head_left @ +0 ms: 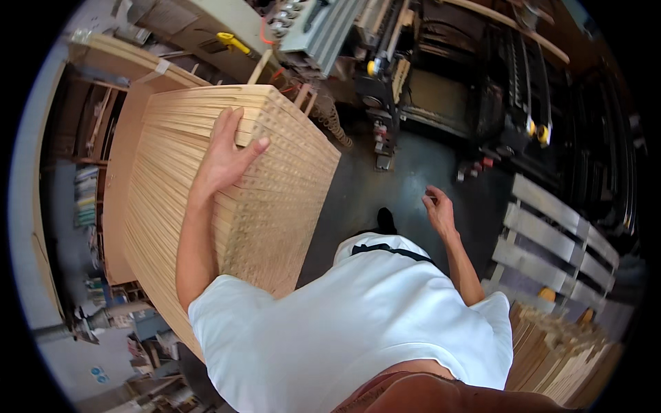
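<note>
A tall stack of long, light wooden slats (172, 144) rises on my left, its end faces dotted with rows of holes. On its top near the end corner rests my left hand (231, 148), fingers spread and the thumb reaching over the edge. It lies on the slats without visibly gripping one. My right hand (439, 210) hangs in the air over the floor to the right of my body. Its fingers are bent and bunched toward the thumb; whether anything small is between them cannot be made out.
Dark machinery (454, 89) with rails and yellow knobs stands ahead to the right. A slatted grey pallet-like rack (551, 237) is at the right, above more wooden strips (551, 351). A brown panel (124, 186) stands at the stack's far left side. A coiled hose (334, 127) hangs beyond the stack.
</note>
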Demonstrator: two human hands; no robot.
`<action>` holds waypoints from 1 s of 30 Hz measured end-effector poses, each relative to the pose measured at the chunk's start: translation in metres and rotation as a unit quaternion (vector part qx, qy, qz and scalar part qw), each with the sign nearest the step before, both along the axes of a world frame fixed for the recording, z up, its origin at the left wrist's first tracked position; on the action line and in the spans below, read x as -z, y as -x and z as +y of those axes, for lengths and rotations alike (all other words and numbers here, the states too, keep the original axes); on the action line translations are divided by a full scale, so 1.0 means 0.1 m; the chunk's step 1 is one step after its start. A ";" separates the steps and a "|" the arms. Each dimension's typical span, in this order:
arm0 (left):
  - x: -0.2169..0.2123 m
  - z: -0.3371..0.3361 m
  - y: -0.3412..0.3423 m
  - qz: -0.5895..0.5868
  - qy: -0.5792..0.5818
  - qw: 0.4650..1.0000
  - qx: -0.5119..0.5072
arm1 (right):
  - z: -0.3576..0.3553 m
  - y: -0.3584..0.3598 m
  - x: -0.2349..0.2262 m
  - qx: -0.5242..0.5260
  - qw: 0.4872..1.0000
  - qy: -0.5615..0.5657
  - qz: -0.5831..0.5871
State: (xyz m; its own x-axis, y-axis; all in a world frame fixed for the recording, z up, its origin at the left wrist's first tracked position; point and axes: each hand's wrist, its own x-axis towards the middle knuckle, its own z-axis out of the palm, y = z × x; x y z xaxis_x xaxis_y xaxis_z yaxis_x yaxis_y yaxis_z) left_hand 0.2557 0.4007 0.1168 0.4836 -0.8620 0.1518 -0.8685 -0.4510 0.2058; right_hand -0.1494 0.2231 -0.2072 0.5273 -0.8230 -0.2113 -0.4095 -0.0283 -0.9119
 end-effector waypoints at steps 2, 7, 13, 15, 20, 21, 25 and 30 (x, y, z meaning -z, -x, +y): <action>0.05 -0.03 0.29 0.006 0.035 0.999 -0.007 | 0.15 0.10 -0.04 0.001 1.000 -0.011 -0.007; 0.30 -0.01 -0.01 -0.011 0.087 0.996 -0.005 | 0.59 0.68 0.02 0.013 1.000 -0.001 0.007; 0.37 -0.06 -0.25 -0.107 0.019 0.992 -0.070 | 1.01 1.56 -0.07 0.100 0.993 0.045 0.036; 0.32 -0.06 -0.34 -0.307 -0.016 0.951 -0.017 | 1.14 1.78 -0.29 0.103 0.989 0.090 0.064; 0.43 -1.00 1.99 -0.081 0.221 0.955 0.182 | 1.54 2.46 -1.61 0.220 0.937 0.272 -0.007; 0.61 -1.18 2.34 -0.003 0.202 0.950 0.237 | 1.68 2.58 -1.86 0.262 0.912 0.315 0.003; 1.45 -1.44 3.64 0.278 0.046 0.887 0.365 | 2.30 3.40 -2.46 0.430 0.747 0.465 0.199; 2.10 -1.33 4.51 0.362 -0.101 0.808 0.453 | 3.39 4.15 -2.60 0.581 0.496 0.356 0.539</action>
State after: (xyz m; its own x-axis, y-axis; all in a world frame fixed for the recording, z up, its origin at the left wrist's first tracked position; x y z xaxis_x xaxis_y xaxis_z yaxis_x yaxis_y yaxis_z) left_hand -0.1950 0.2679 -0.0932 -0.4611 -0.8840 -0.0767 -0.5460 0.2145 0.8098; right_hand -0.5648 0.5626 0.0532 -0.4933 -0.5071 0.7067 -0.7650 0.6396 -0.0750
